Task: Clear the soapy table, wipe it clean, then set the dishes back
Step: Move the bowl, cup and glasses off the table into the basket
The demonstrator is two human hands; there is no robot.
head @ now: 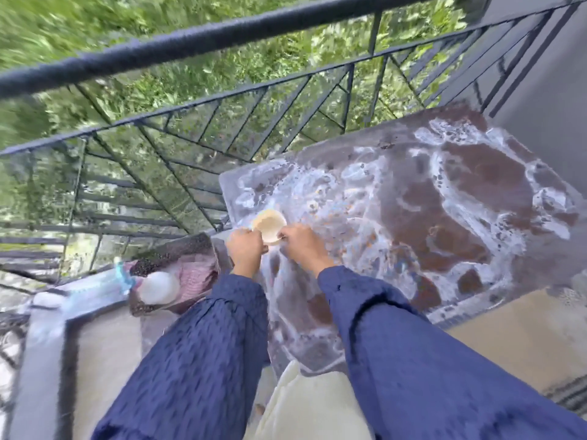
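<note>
A brown table (460,198) covered in white soap foam fills the right half of the head view. At its near left corner a small cream bowl (270,225) is gripped from both sides. My left hand (246,249) holds its left rim and my right hand (301,246) holds its right rim. Both arms wear blue sleeves. The whole frame is blurred by motion.
A dark metal railing (197,42) runs behind and to the left of the table, with green foliage beyond. To the left of my hands stands a speckled basin (178,249) holding a white dish (160,289) and pink cloth. A grey wall (546,74) rises at right.
</note>
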